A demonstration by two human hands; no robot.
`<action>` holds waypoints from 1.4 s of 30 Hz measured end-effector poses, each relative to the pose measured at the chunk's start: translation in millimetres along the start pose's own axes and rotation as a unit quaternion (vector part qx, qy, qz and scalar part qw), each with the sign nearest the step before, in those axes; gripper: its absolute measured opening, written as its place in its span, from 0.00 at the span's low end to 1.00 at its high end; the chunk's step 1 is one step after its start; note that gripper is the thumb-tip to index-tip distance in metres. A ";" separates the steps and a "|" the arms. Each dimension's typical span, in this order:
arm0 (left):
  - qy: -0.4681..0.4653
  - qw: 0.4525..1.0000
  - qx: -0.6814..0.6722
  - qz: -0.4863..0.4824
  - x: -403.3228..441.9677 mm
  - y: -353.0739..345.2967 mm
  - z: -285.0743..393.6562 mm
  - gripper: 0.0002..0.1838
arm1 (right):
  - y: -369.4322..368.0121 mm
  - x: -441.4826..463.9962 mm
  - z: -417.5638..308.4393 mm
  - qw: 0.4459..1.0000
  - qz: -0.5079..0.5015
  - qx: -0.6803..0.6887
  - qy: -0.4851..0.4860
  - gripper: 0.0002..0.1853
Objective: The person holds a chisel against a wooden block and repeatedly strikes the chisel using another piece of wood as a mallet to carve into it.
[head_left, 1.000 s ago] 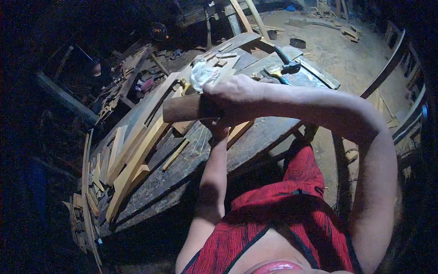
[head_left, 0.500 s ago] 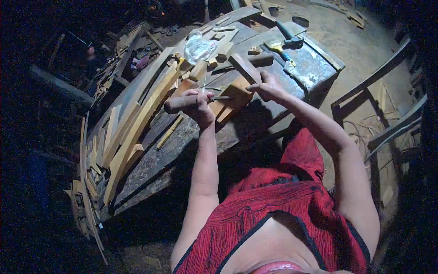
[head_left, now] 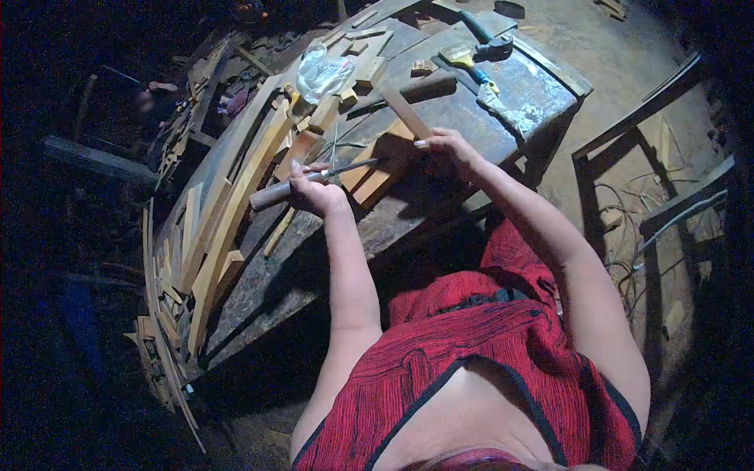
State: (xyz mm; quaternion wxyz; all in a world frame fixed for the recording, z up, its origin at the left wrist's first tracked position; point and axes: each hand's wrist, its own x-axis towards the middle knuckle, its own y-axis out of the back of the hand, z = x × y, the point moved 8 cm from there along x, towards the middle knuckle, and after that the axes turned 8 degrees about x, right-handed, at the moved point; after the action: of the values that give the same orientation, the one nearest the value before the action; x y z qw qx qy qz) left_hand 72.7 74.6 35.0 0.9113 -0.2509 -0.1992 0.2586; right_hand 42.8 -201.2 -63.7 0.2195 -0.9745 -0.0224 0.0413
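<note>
My left hand (head_left: 320,193) is closed round a chisel-like tool with a thick wooden handle (head_left: 275,195). Its thin dark blade (head_left: 355,166) points right, over a light wooden piece (head_left: 380,174) on the bench. My right hand (head_left: 451,151) grips a flat wooden block (head_left: 405,111), tilted up and to the left, above the right end of that piece. Shadow under my right hand hides part of the wooden piece. Between my left hand and a clear plastic bag (head_left: 323,74) lie small wood blocks (head_left: 323,115).
Long wooden strips (head_left: 236,224) run along the bench's left side. A hammer (head_left: 488,41) and a brush (head_left: 496,97) lie at its far right. Wooden frames (head_left: 628,118) stand on the right. Another person (head_left: 149,102) is at the dim upper left.
The wooden block has come down from over the tool's handle and swung right with my right hand. My left hand and tool have shifted left, and the blade now shows. The view has tilted downward.
</note>
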 end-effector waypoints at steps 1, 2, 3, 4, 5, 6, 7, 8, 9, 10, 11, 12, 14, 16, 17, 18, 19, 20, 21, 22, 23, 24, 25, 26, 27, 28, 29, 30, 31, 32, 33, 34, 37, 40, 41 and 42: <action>0.029 0.999 -0.033 0.020 4.4 2.1 -9.2 0.12 | 2.3 1.3 -0.4 1.000 -0.009 0.006 0.012 0.14; 0.029 0.999 -0.033 0.020 8.9 2.0 -13.5 0.12 | 4.2 2.2 -1.1 0.999 -0.019 0.011 0.023 0.13; 0.051 0.998 -0.039 -0.011 9.1 -5.4 -14.9 0.12 | 9.3 5.1 0.7 0.999 -0.014 -0.004 0.028 0.12; 0.072 0.996 -0.045 -0.041 9.2 -13.0 -16.3 0.11 | 13.4 6.3 4.0 0.999 -0.015 -0.012 0.030 0.12; 0.065 0.996 -0.046 -0.034 12.6 -19.4 -14.8 0.11 | 17.1 7.1 6.9 0.999 -0.015 -0.019 0.031 0.12; 0.062 0.996 -0.046 -0.032 18.5 -21.4 -14.5 0.11 | 14.3 4.2 2.7 0.998 -0.029 -0.023 0.049 0.13; 0.132 0.985 -0.066 -0.087 22.6 -33.5 -23.2 0.11 | 12.3 1.9 -1.0 0.997 -0.037 -0.026 0.060 0.13; 0.201 0.965 -0.086 -0.143 21.2 -45.2 -31.4 0.12 | 10.1 -0.5 -4.9 0.996 -0.045 -0.028 0.071 0.13; 0.203 0.960 -0.080 -0.174 15.6 -58.8 -21.7 0.13 | 7.2 -5.9 -6.9 0.998 -0.049 0.012 0.043 0.15; 0.202 0.960 -0.081 -0.177 12.2 -66.5 -14.6 0.13 | 1.2 -14.4 -12.9 0.997 -0.051 0.052 0.016 0.17; 0.201 0.949 -0.113 -0.215 6.7 -79.5 -7.0 0.13 | -4.4 -23.4 -22.9 0.997 -0.050 0.053 0.019 0.17; 0.201 0.936 -0.144 -0.251 0.5 -92.2 0.5 0.13 | -9.4 -36.1 -27.4 0.994 0.000 0.097 -0.045 0.20; 0.197 0.938 -0.141 -0.246 -7.4 -104.8 9.2 0.14 | -2.0 -43.2 -17.4 0.982 0.053 0.143 -0.111 0.23; 0.133 0.959 -0.043 -0.245 -11.3 -109.8 14.8 0.12 | 3.0 -29.2 -9.3 0.946 -0.023 0.312 -0.083 0.24; 0.128 0.962 -0.041 -0.238 -6.1 -106.3 1.0 0.10 | 11.2 -23.5 -4.5 0.934 -0.019 0.350 -0.070 0.27; 0.127 0.962 -0.039 -0.238 -5.2 -106.5 -5.1 0.10 | 10.7 -23.9 -4.6 0.933 -0.020 0.352 -0.071 0.27; 0.114 0.963 -0.030 -0.241 -4.6 -106.2 -9.5 0.10 | 10.4 -24.8 -4.7 0.929 -0.019 0.364 -0.069 0.27; 0.102 0.964 -0.021 -0.244 -5.0 -105.3 -14.0 0.10 | 10.1 -25.5 -4.9 0.924 -0.018 0.375 -0.066 0.27; 0.055 0.970 0.018 -0.234 -17.1 -110.9 3.8 0.10 | 11.4 -24.3 -4.1 0.931 -0.021 0.360 -0.059 0.27; 0.055 0.970 0.019 -0.235 -20.8 -112.4 4.1 0.10 | 11.7 -24.3 -4.1 0.930 -0.021 0.362 -0.058 0.27; 0.052 0.971 0.036 -0.232 -23.2 -113.6 4.4 0.10 | 11.8 -24.4 -4.9 0.934 -0.023 0.354 -0.052 0.27; 0.048 0.971 0.053 -0.229 -23.7 -114.1 3.5 0.10 | 11.6 -24.6 -6.1 0.937 -0.026 0.346 -0.046 0.27; 0.048 0.970 0.053 -0.230 -23.6 -115.7 1.9 0.10 | 11.9 -24.6 -7.1 0.936 -0.025 0.347 -0.045 0.27; 0.069 0.971 0.042 -0.227 -23.2 -116.5 -3.2 0.10 | 10.7 -24.8 -7.5 0.929 -0.033 0.366 -0.052 0.27; 0.090 0.970 0.031 -0.223 -24.6 -117.6 -5.3 0.11 | 9.2 -25.4 -7.2 0.920 -0.041 0.384 -0.060 0.27; 0.090 0.970 0.032 -0.223 -25.9 -119.2 -4.6 0.11 | 9.7 -25.3 -6.9 0.920 -0.041 0.386 -0.060 0.27; 0.077 0.970 0.050 -0.225 -27.3 -121.1 -3.0 0.11 | 10.7 -24.9 -7.0 0.925 -0.038 0.374 -0.056 0.27; 0.065 0.969 0.068 -0.227 -30.0 -123.8 0.3 0.11 | 11.5 -24.4 -6.8 0.930 -0.035 0.363 -0.052 0.27; 0.065 0.969 0.069 -0.228 -33.6 -126.2 0.9 0.11 | 11.4 -24.0 -6.1 0.929 -0.035 0.364 -0.052 0.27; 0.038 0.971 0.072 -0.227 -37.5 -128.9 4.7 0.12 | 11.8 -23.8 -5.7 0.931 -0.034 0.360 -0.050 0.27; 0.011 0.971 0.075 -0.225 -41.1 -131.2 8.4 0.12 | 11.2 -24.4 -6.2 0.933 -0.033 0.356 -0.048 0.27; 0.011 0.971 0.076 -0.226 -43.6 -133.7 7.5 0.12 | 10.6 -25.2 -6.7 0.932 -0.033 0.357 -0.048 0.27; -0.045 0.960 0.097 -0.259 -52.7 -143.6 17.2 0.13 | 10.3 -28.2 -8.3 0.935 -0.014 0.352 -0.050 0.26; 0.041 0.955 0.069 -0.286 -49.9 -151.3 -3.7 0.13 | 9.5 -31.1 -8.2 0.928 0.009 0.368 -0.054 0.26; -0.011 0.950 0.120 -0.287 -57.1 -148.7 1.8 0.13 | 9.6 -32.0 -7.9 0.928 0.018 0.368 -0.055 0.25; -0.012 0.951 0.120 -0.285 -55.5 -146.9 -6.3 0.13 | 9.0 -31.5 -8.1 0.928 0.025 0.367 -0.055 0.24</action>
State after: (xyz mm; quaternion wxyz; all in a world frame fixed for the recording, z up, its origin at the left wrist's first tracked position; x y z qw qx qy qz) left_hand 86.7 -68.1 99.4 0.9680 -0.0691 -0.2409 0.0131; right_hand 12.4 -214.7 -58.1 0.5594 -0.8221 0.0070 0.1055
